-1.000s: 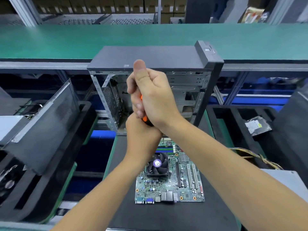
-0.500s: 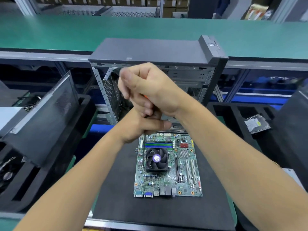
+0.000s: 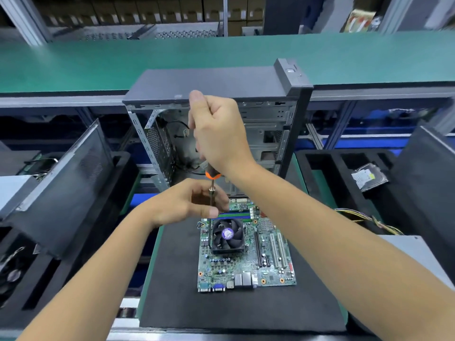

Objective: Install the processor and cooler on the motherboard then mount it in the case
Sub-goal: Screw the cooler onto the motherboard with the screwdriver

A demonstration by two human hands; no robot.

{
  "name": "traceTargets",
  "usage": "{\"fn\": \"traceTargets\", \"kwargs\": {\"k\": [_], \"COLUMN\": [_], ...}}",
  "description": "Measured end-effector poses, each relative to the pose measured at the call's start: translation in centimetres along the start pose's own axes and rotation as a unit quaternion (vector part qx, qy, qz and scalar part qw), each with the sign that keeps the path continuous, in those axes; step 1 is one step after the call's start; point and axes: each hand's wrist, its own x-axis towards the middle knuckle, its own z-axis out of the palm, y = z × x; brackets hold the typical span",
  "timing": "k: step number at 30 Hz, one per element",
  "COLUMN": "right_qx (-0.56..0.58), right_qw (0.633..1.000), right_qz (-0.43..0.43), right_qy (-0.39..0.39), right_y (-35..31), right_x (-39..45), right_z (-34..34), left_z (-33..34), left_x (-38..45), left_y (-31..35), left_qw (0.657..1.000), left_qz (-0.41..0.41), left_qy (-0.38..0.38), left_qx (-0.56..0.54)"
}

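Cooler (image 3: 227, 236) seated on motherboard (image 3: 246, 254), flat on near mat (image 3: 187, 291); case (image 3: 216, 119) beyond, unfilled. Right hand (image 3: 219, 134) fisted round screwdriver (image 3: 212, 179), left hand (image 3: 187, 203) pinching its shaft. Likely fastening cooler; mounting left.

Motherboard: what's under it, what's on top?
The motherboard lies on a black mat. On it sits the cooler fan; the processor beneath isn't visible. The left hand covers its far-left corner.

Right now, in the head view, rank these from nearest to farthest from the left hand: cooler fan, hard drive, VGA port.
1. cooler fan, just below the left hand, on the motherboard.
2. VGA port, at the board's near edge, farther down.
3. hard drive, far right, in the black tray.
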Motion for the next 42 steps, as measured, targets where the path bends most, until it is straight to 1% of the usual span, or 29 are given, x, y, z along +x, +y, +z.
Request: {"fn": "traceTargets", "kwargs": {"k": [4, 6, 8, 10, 12, 14, 17, 19, 21, 24, 27, 29, 30, 32, 35, 37, 40, 42], "right_qx": [-0.002, 0.000, 0.003, -0.002, 0.005, 0.060, 0.172, 0.214, 0.234, 0.224, 0.207, 0.207, 0.207, 0.214, 0.214, 0.208, 0.201, 0.199], "right_qw": [1.000, 1.000, 1.000, 1.000, 0.999, 0.993, 0.968, 0.954, 0.945, 0.945, 0.945, 0.948, 0.950, 0.953, 0.959, 0.964, 0.966, 0.966], "right_qz": [-0.012, -0.019, -0.021, -0.016, -0.003, 0.023, 0.058, 0.081, 0.119, 0.137, 0.158, 0.161, 0.160, 0.152, 0.120, 0.101, 0.109, 0.126], "right_qy": [-0.004, -0.009, -0.014, -0.023, -0.052, -0.097, -0.172, -0.196, -0.197, -0.198, -0.197, -0.180, -0.170, -0.154, -0.142, -0.131, -0.116, -0.108], "right_y": [0.0, 0.0, 0.0, -0.1, -0.1, 0.0, 0.0, 0.3, 0.8, 1.3, 1.2, 0.9, 0.7, -0.2, -1.9, -2.6, -2.3, -1.4], "right_x": [-0.3, -0.5, -0.5, -0.4, -0.5, -0.4, -0.4, -0.6, -1.2, -1.6, -2.0, -2.2, -2.1, -1.7, -0.4, 0.2, 0.1, -0.5], "right_z": [0.5, 0.9, 1.0, 1.2, 1.1, 0.8, 0.4, 0.3, 0.1, -0.2, -0.5, -0.7, -1.0, -1.9, -4.2, -5.8, -7.5, -8.0], "left_z": [0.6, 0.7, 0.5, 0.4, 0.6, 0.7, 1.1, 1.5, 1.6, 1.5, 1.4, 2.2, 2.8, 4.0, 5.4, 6.0, 6.8, 7.4], "left_x": [0.0, 0.0, 0.1, 0.1, -0.1, -0.2, -0.1, 0.2, 0.7, 1.7, 2.3, 2.5, 2.7, 3.1, 4.1, 4.9, 6.1, 6.8], "left_y": [0.0, 0.4, 0.8, 1.1, 1.2, 1.0, 0.7, 0.3, -0.5, -2.4, -6.1, -8.8, -9.8, -10.6, -10.2, -9.6, -8.8, -8.7], "left_qw": [0.995, 0.993, 0.990, 0.989, 0.990, 0.990, 0.991, 0.992, 0.993, 0.997, 0.994, 0.980, 0.973, 0.965, 0.950, 0.941, 0.941, 0.926], "left_qz": [0.038, 0.067, 0.090, 0.096, 0.093, 0.093, 0.094, 0.091, 0.082, 0.061, -0.029, -0.085, -0.095, -0.069, 0.004, 0.032, 0.024, 0.017], "left_qy": [0.088, 0.098, 0.104, 0.105, 0.103, 0.102, 0.088, 0.073, 0.066, 0.033, -0.013, -0.006, 0.010, 0.035, 0.057, 0.061, 0.010, -0.024], "left_qx": [0.010, 0.008, -0.027, -0.032, -0.023, -0.031, -0.038, -0.041, -0.048, 0.019, 0.107, 0.177, 0.209, 0.251, 0.307, 0.330, 0.338, 0.376]}}
